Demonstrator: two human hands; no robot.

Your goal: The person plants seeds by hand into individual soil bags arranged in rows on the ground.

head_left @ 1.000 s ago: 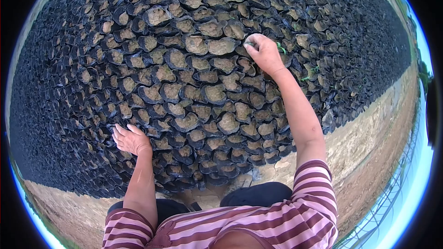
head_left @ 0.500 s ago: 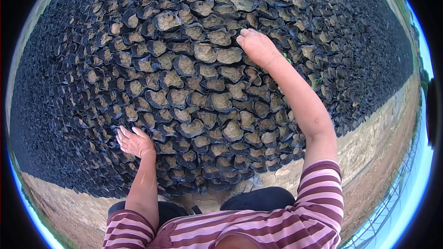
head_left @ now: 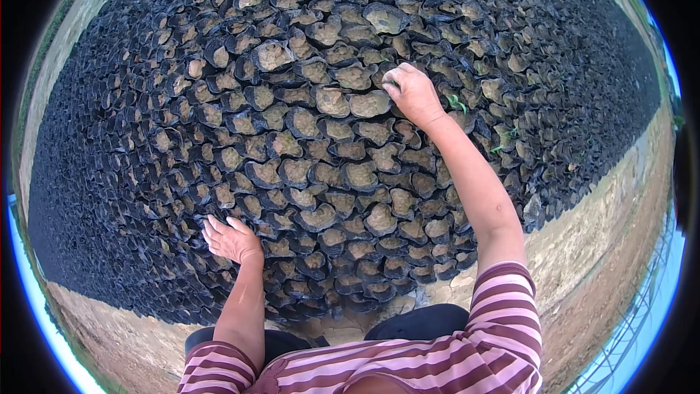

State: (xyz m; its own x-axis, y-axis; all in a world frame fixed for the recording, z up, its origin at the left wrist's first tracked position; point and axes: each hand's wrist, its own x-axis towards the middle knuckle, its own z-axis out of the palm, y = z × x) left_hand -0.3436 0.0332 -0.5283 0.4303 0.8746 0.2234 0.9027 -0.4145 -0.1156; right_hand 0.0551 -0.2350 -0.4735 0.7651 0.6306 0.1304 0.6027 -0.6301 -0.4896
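Observation:
Packed rows of black plastic nursery bags (head_left: 298, 171) filled with dry brown soil spread out before me. Over the upper middle rows, my right hand (head_left: 413, 95) is closed, thumb and fingertips curled together just above the bags. Whatever those fingertips may pinch is too small or hidden to make out. A small green plant (head_left: 456, 104) sprouts just right of my right wrist. Lower on the left, my left hand (head_left: 232, 241) lies with its fingers spread on the tops of the bags, holding nothing.
More green sprigs (head_left: 503, 141) grow among the bags on the right. Dry, cracked ground (head_left: 456, 290) borders the block near my knees (head_left: 419, 321). A metal frame structure (head_left: 634, 321) stands at the far right edge.
The view has tilted, so the bags sit lower in the picture. My right fingers look more curled inward, and the green plant by that wrist shows more fully. My left hand stays spread.

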